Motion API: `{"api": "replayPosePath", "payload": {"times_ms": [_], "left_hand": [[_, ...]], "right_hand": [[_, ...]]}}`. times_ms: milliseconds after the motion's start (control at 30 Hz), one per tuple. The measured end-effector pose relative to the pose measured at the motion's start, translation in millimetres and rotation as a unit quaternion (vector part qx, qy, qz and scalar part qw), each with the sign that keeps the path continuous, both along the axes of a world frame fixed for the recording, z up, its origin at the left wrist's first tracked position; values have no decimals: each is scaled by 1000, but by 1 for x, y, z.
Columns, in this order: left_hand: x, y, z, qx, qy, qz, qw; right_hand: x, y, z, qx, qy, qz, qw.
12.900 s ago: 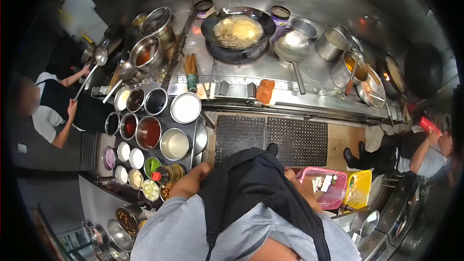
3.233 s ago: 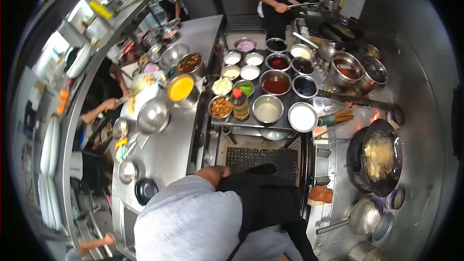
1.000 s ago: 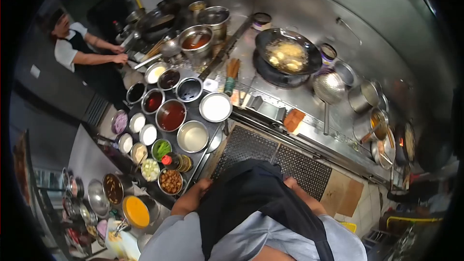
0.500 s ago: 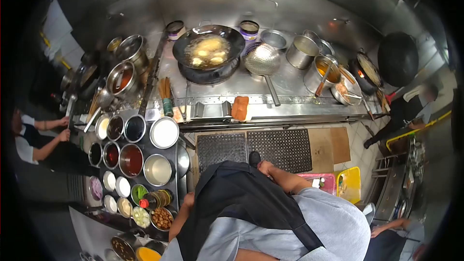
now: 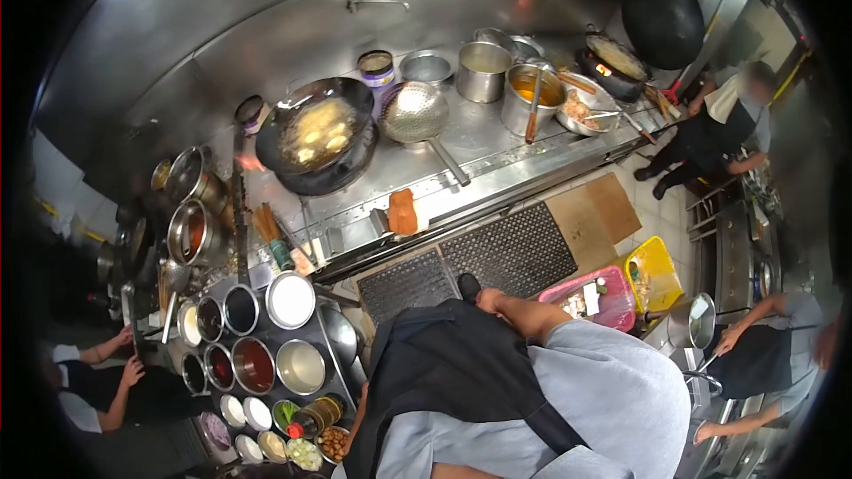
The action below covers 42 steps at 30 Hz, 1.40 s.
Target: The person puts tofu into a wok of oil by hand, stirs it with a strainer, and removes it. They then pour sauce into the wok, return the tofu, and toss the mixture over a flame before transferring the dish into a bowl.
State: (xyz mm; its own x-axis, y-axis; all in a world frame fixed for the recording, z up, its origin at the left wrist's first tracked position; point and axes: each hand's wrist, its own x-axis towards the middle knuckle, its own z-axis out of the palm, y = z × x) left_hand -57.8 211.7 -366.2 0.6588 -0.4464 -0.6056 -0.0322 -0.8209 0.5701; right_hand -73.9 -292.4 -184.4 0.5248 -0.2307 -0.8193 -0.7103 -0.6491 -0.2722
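My right hand (image 5: 487, 300) is in front of my dark apron (image 5: 453, 364), beside a black shoe; its fingers are too small and partly hidden to read. At my other side, my left hand (image 5: 363, 392) shows only as a sliver by the apron edge, near the rack of sauce and ingredient containers. Nearest to it are a bowl of brown chunks (image 5: 335, 443) and a bottle with a red cap (image 5: 319, 415). On the range, pale pieces fry in oil in a black wok (image 5: 355, 106). A perforated ladle (image 5: 414, 113) rests right of it.
Steel pots (image 5: 484, 73) and a folded orange cloth (image 5: 402, 212) are on the range. Black mats (image 5: 510, 253) cover the floor by a pink bin (image 5: 612, 305) and a yellow bin (image 5: 655, 275). Co-workers stand at far left, upper right and lower right, one holding a pot (image 5: 691, 325).
The view has turned to the right, so the wok and range appear shifted left and tilted. The bins and the two co-workers on the right show more fully. My left hand is more hidden.
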Motion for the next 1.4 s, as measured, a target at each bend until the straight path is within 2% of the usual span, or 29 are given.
{"api": "replayPosePath", "payload": {"times_ms": [33, 67, 100, 200, 233, 300, 433, 500, 633, 733, 833, 900, 1000, 1100, 1133, 1167, 1233, 1300, 1333, 1400], "left_hand": [[-2, 4, -1, 4, -1, -5, 1000], [-4, 9, -2, 8, -3, -7, 1000], [-5, 12, -1, 10, -5, -6, 1000], [-11, 21, 2, 17, -4, 5, 1000], [-13, 20, 2, 16, -4, 5, 1000], [-11, 19, 1, 15, -7, 3, 1000], [-13, 17, -1, 13, -18, 2, 1000], [-15, 17, -1, 12, -23, -2, 1000], [-15, 13, -2, 9, -36, -17, 999], [-14, 11, -1, 5, -43, -31, 999], [-14, 10, -2, -1, -54, -40, 998], [-12, 5, 1, -9, -62, -46, 997], [-15, 3, 6, -26, -79, -59, 995], [-16, 5, 4, -86, -94, -56, 990], [-16, 2, 12, -150, -84, -41, 984], [-15, -3, 19, -83, -127, -103, 983], [-21, 2, 0, 46, -216, -229, 948], [-22, -7, 15, 79, -216, -213, 950], [-23, -11, 25, 106, -214, -207, 949], [-33, -6, 26, 119, -203, -203, 950]], "right_hand": [[1, -3, 10, 22, -6, -10, 1000], [8, -7, 7, 55, 47, -20, 997], [8, -11, -2, 69, 47, -87, 993], [6, -20, -13, 90, 34, -169, 981], [6, -21, -17, 90, 33, -167, 981], [8, -25, -14, 68, 46, -111, 990], [11, -14, -17, 54, 25, -107, 993], [16, -9, -26, 3, 1, 116, 993], [13, -8, -30, 8, -6, 100, 995], [10, -17, -64, 17, -47, 140, 989], [16, -18, -52, 11, -29, 95, 995], [16, -13, -14, 19, 3, 109, 994], [8, -14, -27, 20, -5, 97, 995], [4, -13, -18, 29, -51, 99, 993], [0, -18, -30, 31, -50, 104, 993], [-3, -23, -42, 40, -81, 105, 990], [-3, -19, -44, 59, -110, 116, 985], [-1, -16, -6, -72, -127, 68, 987], [4, -17, 11, -67, -128, 74, 987], [13, -21, 30, -26, -36, -3, 999]]}}
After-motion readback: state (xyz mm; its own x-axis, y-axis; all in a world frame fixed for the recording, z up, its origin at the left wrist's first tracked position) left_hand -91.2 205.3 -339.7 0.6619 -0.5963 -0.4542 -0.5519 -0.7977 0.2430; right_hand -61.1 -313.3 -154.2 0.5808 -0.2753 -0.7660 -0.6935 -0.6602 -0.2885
